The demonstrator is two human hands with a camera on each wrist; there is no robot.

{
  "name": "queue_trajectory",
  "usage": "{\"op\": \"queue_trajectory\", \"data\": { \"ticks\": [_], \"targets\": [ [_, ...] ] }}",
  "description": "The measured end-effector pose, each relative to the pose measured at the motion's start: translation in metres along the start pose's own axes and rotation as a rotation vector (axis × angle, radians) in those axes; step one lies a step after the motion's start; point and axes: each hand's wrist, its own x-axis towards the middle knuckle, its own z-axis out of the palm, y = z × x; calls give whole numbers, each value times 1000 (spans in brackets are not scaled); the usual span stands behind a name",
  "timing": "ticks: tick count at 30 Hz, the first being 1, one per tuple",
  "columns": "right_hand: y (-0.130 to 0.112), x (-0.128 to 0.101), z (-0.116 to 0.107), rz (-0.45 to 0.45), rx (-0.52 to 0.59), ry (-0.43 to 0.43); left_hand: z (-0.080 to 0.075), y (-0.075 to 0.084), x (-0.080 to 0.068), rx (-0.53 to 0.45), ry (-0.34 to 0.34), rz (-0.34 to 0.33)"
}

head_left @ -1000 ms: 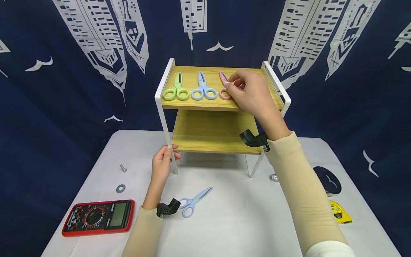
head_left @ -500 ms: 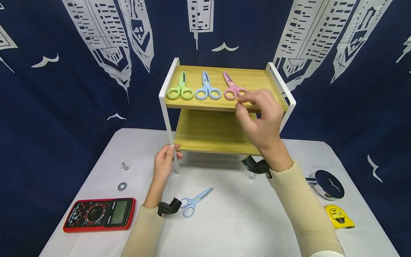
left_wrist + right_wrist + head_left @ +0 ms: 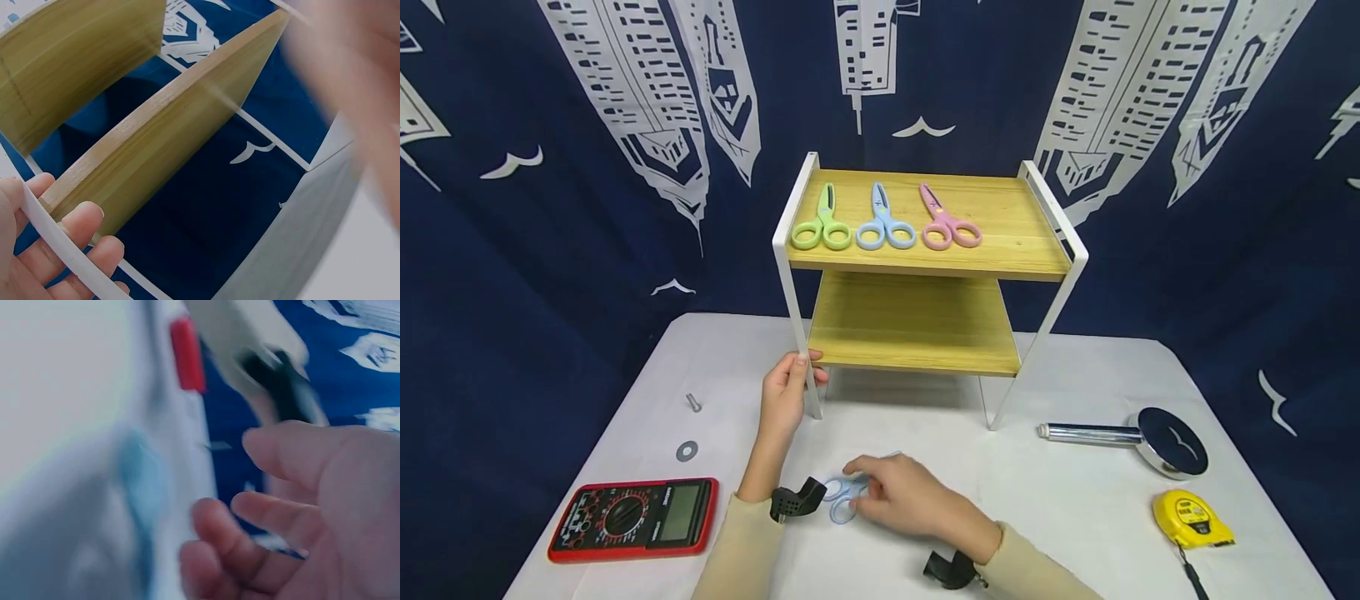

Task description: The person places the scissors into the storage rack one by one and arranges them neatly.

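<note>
Head: pink scissors (image 3: 950,227) (wrists blind)

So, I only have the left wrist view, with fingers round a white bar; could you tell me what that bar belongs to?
Observer: The left hand holds the front left leg of a two-tier shelf.
Operator: Thanks, is anything on it?
Observer: Three pairs of scissors on top: green scissors, blue scissors, pink scissors.
Operator: And the other hand?
Observer: The right hand is on the table over another light blue pair; no grip shows.
</note>
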Motion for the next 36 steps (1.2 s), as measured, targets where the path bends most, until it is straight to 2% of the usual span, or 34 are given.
{"op": "queue_trajectory", "data": {
  "ticks": [2, 5, 9, 14, 20, 27, 36],
  "targets": [
    [0, -3, 16, 67, -13, -131, 1, 0, -1, 0, -1, 0],
    [0, -4, 32, 95, -91, -183, 3, 0, -1, -1, -5, 4],
    [0, -5, 36, 120, -161, -136, 4, 0, 1, -7, -8, 5],
    [0, -13, 28, 218, -195, -120, 1, 2, 3, -25, -3, 1],
    [5, -27, 17, 321, -177, -102, -3, 2, 3, -15, -4, -16],
    [24, -35, 12, 302, -132, -56, -3, -2, 2, -25, 1, -25],
    [27, -39, 12, 295, -96, -58, -1, -2, -1, -25, -17, -20]
  ]
}}
